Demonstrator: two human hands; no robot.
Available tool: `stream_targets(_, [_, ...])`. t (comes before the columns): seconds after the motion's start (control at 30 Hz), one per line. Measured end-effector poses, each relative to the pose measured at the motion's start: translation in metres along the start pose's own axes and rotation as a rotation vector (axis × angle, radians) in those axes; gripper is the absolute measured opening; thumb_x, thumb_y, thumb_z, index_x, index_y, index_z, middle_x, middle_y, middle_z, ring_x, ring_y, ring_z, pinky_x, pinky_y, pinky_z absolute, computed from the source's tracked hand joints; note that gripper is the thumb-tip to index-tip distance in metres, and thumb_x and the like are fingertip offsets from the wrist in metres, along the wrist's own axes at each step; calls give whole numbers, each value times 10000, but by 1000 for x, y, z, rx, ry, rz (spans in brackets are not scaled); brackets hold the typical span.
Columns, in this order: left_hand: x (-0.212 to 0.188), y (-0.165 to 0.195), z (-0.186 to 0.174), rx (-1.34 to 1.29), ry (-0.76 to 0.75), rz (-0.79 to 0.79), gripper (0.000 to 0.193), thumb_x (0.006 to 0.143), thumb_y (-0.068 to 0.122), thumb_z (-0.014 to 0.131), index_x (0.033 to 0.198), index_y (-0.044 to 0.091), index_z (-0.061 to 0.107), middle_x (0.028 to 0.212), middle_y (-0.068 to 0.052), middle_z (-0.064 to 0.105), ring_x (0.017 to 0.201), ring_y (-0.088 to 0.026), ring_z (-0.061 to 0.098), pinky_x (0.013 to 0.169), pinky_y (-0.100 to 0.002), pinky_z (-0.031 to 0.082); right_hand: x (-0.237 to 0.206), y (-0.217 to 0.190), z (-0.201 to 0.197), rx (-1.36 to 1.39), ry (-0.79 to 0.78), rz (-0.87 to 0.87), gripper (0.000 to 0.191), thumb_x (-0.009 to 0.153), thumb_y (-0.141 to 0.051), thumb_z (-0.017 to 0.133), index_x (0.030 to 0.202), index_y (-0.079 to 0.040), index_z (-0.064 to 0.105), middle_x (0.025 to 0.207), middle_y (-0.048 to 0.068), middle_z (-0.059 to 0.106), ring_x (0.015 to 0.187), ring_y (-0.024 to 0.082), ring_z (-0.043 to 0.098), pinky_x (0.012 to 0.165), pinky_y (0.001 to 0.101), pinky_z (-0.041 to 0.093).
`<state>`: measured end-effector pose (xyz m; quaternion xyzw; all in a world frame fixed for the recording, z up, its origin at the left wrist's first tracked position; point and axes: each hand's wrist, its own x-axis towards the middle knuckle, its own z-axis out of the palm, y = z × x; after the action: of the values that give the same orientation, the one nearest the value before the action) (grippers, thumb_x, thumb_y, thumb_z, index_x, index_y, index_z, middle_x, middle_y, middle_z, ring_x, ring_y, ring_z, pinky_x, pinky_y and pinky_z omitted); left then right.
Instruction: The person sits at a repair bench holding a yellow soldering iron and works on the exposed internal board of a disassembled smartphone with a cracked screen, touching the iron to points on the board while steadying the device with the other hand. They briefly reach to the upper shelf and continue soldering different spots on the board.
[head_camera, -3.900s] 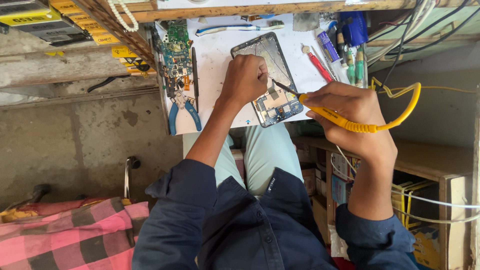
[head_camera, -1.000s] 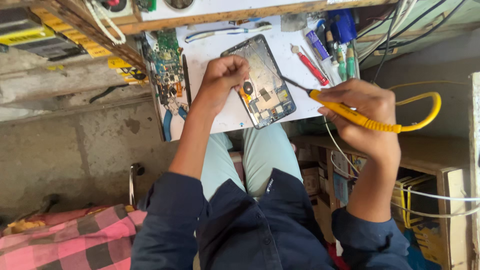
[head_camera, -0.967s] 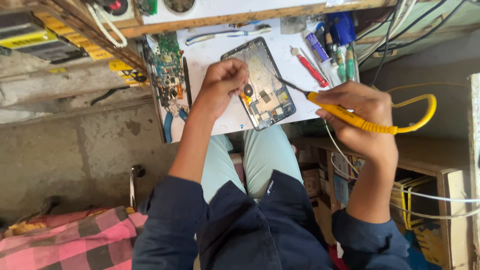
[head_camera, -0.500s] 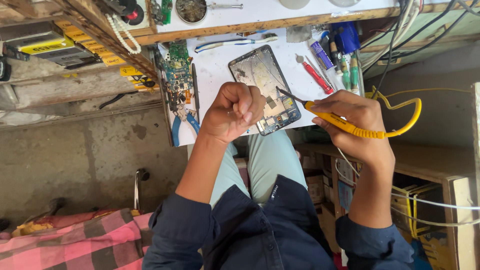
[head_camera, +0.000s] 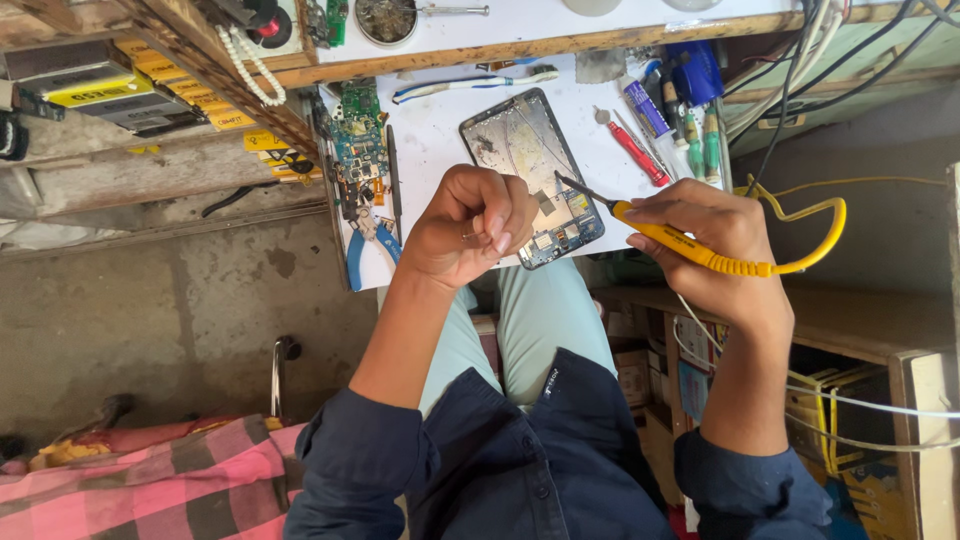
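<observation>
Right hand (head_camera: 710, 235) is gripping a yellow soldering iron (head_camera: 690, 243) — tip touching an opened phone (head_camera: 530, 170) — left hand (head_camera: 470, 225) is hovering, fist curled closed

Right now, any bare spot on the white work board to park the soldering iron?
One free patch: the white board between the green circuit board and the opened phone, below the toothbrush. Right of the phone it is crowded: red screwdriver and upright tools. The left hand covers the near edge; the right hand holds the yellow soldering iron.
</observation>
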<state>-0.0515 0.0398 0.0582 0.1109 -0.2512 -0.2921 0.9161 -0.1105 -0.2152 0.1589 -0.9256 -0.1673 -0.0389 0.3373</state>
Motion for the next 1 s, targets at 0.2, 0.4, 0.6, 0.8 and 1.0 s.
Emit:
stream_targets(0.2, [-5, 11, 4, 205, 56, -32, 177, 958, 133, 806, 923, 1, 693, 808, -58, 642, 728, -121, 543, 677, -262, 397, -2, 1, 1, 1, 4, 7, 285, 775, 39, 827, 1048, -15, 770, 990, 106, 732, 883, 257, 734, 756, 335, 560])
stream_targets(0.4, [-9, 13, -1, 1161, 369, -345, 94, 925, 75, 762, 936, -11, 727, 835, -70, 715, 687, -101, 597, 648, -287, 478, -7, 3, 3, 3, 14, -27, 282, 772, 36, 826, 1042, -12, 761, 1012, 103, 729, 915, 264, 732, 787, 337, 563])
stream_targets(0.6, [-9, -6, -20, 1661, 382, -360, 36, 828, 15, 763, 843, 10, 731, 778, -155, 736, 734, -249, 732, 668, -352, 533, -14, 4, 6, 6, 31, -25, 283, 791, 37, 824, 1064, -7, 760, 1025, 109, 731, 911, 261, 735, 789, 334, 562])
stream_targets(0.8, [-6, -10, -38, 1696, 438, -224, 48, 837, -20, 741, 865, -8, 704, 826, -171, 716, 763, -297, 718, 695, -392, 543, -18, 4, 9, 14, 50, -7, 298, 783, 44, 816, 1071, 3, 755, 1024, 115, 726, 907, 262, 736, 788, 336, 562])
stream_targets(1.0, [-1, -11, -46, 1726, 408, -241, 74, 796, -39, 749, 842, -18, 696, 836, -182, 708, 775, -321, 706, 693, -406, 528, -20, 2, 13, 2, 88, 19, 304, 801, 17, 845, 1092, -10, 761, 1062, 116, 742, 946, 258, 747, 818, 319, 572])
